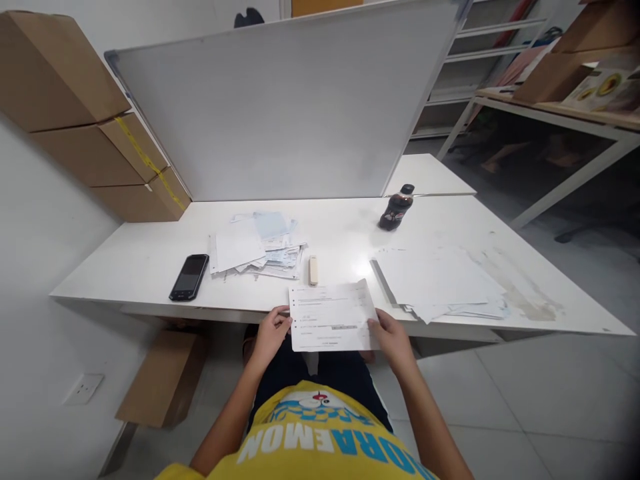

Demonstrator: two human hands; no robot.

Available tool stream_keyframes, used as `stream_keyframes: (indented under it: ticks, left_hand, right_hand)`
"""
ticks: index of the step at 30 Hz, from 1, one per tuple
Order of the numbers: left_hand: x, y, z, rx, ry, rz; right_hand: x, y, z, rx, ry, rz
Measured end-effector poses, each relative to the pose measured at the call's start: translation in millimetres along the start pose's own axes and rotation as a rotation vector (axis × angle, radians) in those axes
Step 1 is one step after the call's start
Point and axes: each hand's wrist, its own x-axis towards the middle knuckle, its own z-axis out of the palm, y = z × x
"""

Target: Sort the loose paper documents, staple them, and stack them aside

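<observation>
A printed sheet of paper [333, 317] with small holes along its left side is held level over the table's front edge. My left hand [273, 330] pinches its left edge between thumb and fingers. At the right edge, my right hand [393, 335] grips the same sheet, thumb on top. Just beyond the sheet lies a small cream-coloured block-shaped object [313, 271], which I cannot identify. Behind and to the left is a loose pile of papers [240, 243]. Another stack of papers [440, 280] lies to the right, some of it near the front edge.
On the white table [340, 220] a black phone [189, 277] lies at left and a dark cola bottle [397, 208] stands at back right. A large whiteboard [290, 113] rises behind. Cardboard boxes [60, 73] are stacked at left; another box [160, 377] sits below.
</observation>
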Motion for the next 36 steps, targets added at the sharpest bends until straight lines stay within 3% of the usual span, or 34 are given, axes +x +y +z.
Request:
stream_keyframes:
  ticks: [4,10,12,15,17,19,22,24,30,36]
  left_hand:
    - [-3.0,13.0,12.1,0.070,0.068,0.000]
    - [1.9,7.2,29.8,0.064,-0.018,0.034]
    - [2.5,2.2,36.3,0.058,-0.023,0.058]
    - [1.5,-2.1,46.0,0.034,-0.009,0.086]
    - [1.2,-2.3,51.5,0.023,-0.013,0.101]
    - [1.9,-1.4,56.5,0.021,-0.018,0.110]
    - [4.7,-0.3,63.5,0.010,-0.002,0.099]
    - [6.2,-0.4,67.4,-0.008,0.016,0.090]
    - [3.2,-0.6,71.3,0.018,0.048,0.123]
    - [2.4,2.6,70.9,0.022,0.013,0.069]
  right_hand:
    - [7.4,11.0,-5.1,-0.116,0.135,-0.070]
    - [16.4,17.6,-13.8,-0.211,0.258,-0.169]
    - [13.5,9.3,-12.8,-0.336,0.336,-0.276]
    - [7.4,-16.6,-1.1,-0.461,0.445,-0.597]
    - [7.4,-38.9,14.1,-0.480,0.380,-0.787]
    - [13.9,-59.3,33.0,-0.524,0.195,-0.891]
    - [33.2,-78.1,59.0,-0.727,-0.091,-0.901]
    - [45.6,-81.6,70.1,-0.870,-0.196,-0.835]
    - [56.6,-80.4,77.5,-1.026,-0.231,-0.852]
    - [59.8,-76.4,78.6,-1.051,-0.255,-0.822]
